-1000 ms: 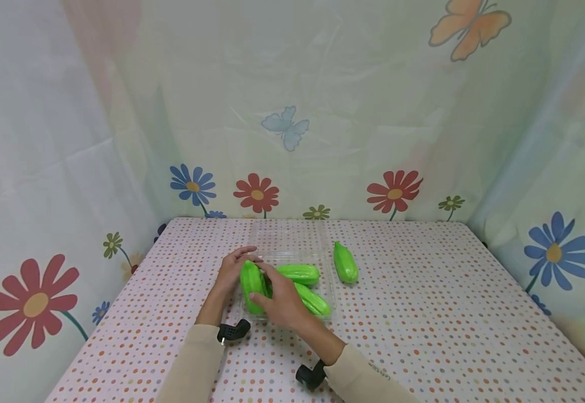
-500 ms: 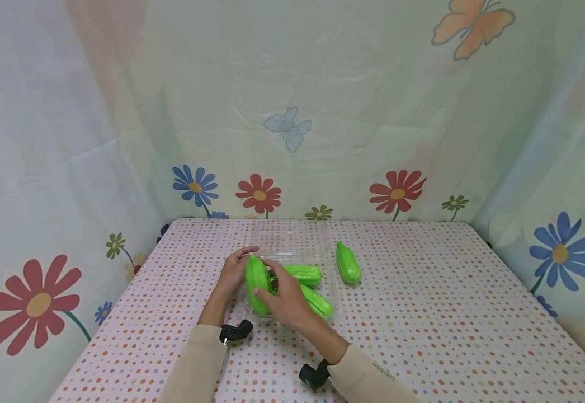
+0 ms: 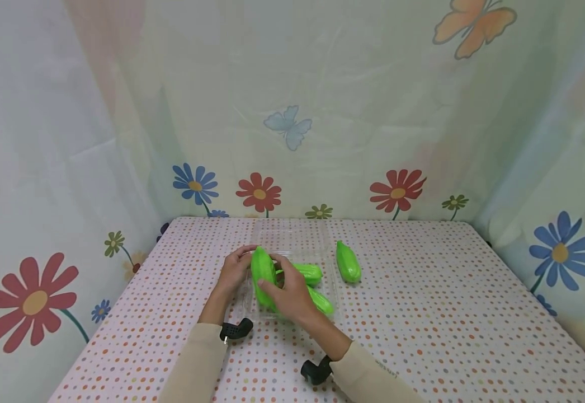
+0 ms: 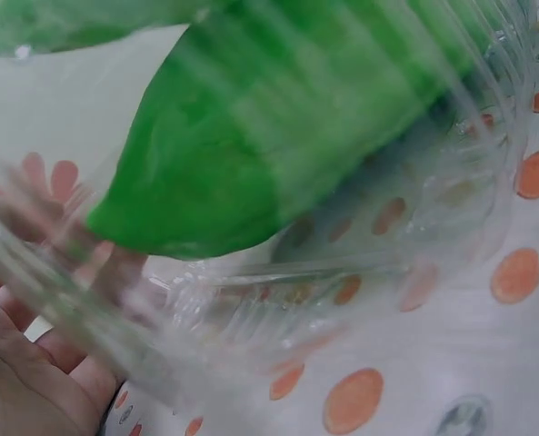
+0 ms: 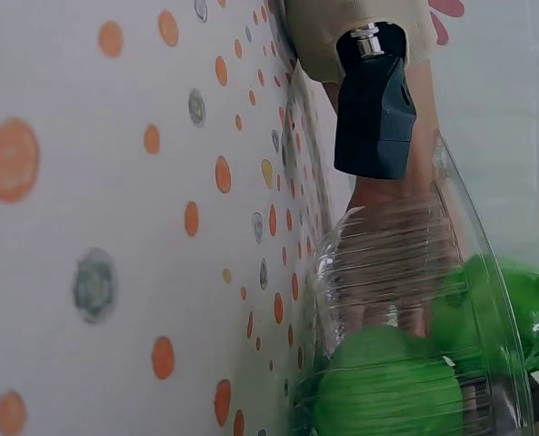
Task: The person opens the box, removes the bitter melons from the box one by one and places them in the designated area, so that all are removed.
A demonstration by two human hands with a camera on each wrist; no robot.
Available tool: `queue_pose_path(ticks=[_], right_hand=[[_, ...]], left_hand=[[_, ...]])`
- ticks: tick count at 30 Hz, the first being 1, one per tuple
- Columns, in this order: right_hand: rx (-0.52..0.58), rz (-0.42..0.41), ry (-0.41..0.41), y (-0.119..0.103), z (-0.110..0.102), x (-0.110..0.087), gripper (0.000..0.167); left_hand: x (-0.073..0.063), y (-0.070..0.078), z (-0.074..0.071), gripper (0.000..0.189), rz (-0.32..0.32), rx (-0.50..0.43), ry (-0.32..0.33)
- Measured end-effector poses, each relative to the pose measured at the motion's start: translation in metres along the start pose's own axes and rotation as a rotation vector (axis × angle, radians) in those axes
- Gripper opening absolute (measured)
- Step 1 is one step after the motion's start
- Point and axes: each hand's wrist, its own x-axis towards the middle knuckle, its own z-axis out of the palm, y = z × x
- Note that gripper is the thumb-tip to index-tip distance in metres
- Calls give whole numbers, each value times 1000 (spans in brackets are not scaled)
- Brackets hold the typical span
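In the head view my right hand (image 3: 292,294) grips a bright green, ridged toy vegetable (image 3: 264,277), thumb on its near side and fingers behind. It tilts pointed end up over the left part of a clear plastic clamshell box (image 3: 334,291). My left hand (image 3: 234,271) lies along the box's left side, its fingers extended behind the held vegetable's tip. Through the clear wall, the left wrist view shows another green vegetable (image 4: 233,136) inside, with the left fingers (image 4: 119,272) just past its tip. Two more vegetables lie on the right of the box, one crosswise (image 3: 310,274) and one slanted (image 3: 321,302).
One green vegetable (image 3: 348,262) lies on the dotted tablecloth (image 3: 423,313) right of the box. The box's clear lid (image 3: 289,235) is folded back toward the rear. Flowered curtains (image 3: 292,67) close off the back and both sides.
The right hand has raised the gripped vegetable slightly and shifted it right and away from me. The left hand stays almost where it was; the loose vegetable on the table has not moved.
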Motion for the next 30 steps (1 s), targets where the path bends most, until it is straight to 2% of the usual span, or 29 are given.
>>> queue_pose_path(ticks=[8, 12, 17, 30], right_hand=[[46, -32, 49, 3, -2, 3, 60], [38, -19, 62, 3, -7, 4, 60], [2, -42, 85, 4, -18, 9, 59], [-43, -75, 123, 0, -45, 25, 57]], left_hand=[[0, -2, 1, 32, -12, 14, 18], [-1, -4, 1, 33, -22, -36, -1], [-2, -6, 2, 36, -11, -85, -34], [4, -4, 2, 41, 17, -108, -64]])
